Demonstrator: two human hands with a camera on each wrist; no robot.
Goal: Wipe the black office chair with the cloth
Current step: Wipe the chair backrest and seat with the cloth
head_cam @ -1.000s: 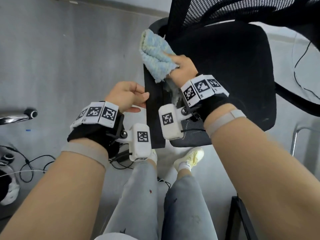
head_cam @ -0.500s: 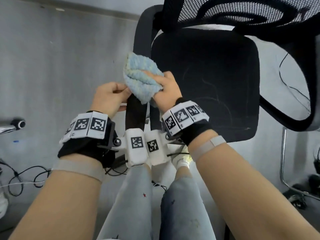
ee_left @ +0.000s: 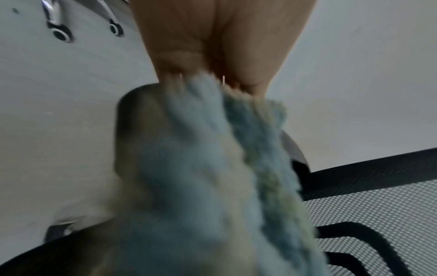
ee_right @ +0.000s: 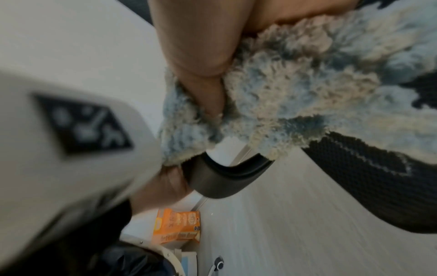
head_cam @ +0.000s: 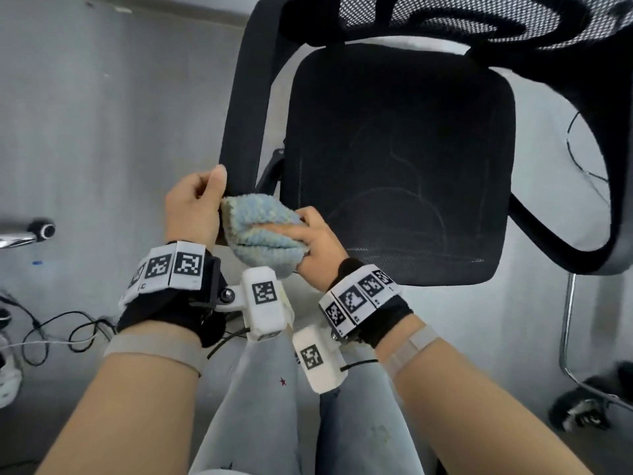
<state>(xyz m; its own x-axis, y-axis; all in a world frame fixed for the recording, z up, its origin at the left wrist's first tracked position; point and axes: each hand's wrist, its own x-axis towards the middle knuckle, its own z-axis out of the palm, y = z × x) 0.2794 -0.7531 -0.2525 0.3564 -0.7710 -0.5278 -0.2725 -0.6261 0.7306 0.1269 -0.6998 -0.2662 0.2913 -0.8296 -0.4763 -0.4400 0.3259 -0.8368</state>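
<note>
The floor [head_cam: 102,132] is grey and smooth, running to a pale wall base at the top of the head view. On it stands the chair [head_cam: 397,159], seen from above: its black seat faces up, its mesh back [head_cam: 479,18] is at the top of the view, and its left armrest [head_cam: 246,108] runs as a long black bar from the back down toward the person, its near end between the two hands. A second chair's chrome leg and castor [head_cam: 42,229] show at the left edge, with loose cables [head_cam: 61,330] on the floor below them. In the right wrist view an orange box [ee_right: 177,226] stands by the wall; what is in it cannot be told.

The cloth [head_cam: 262,231], fluffy and pale blue, is bunched over the near end of the armrest, just beside the seat's front left corner. The right hand [head_cam: 315,248] grips it, fingers curled over the top and thumb dug into the pile. The left hand [head_cam: 193,207] has its fingers curled, and in the left wrist view they pinch the cloth's edge against the armrest.
</note>
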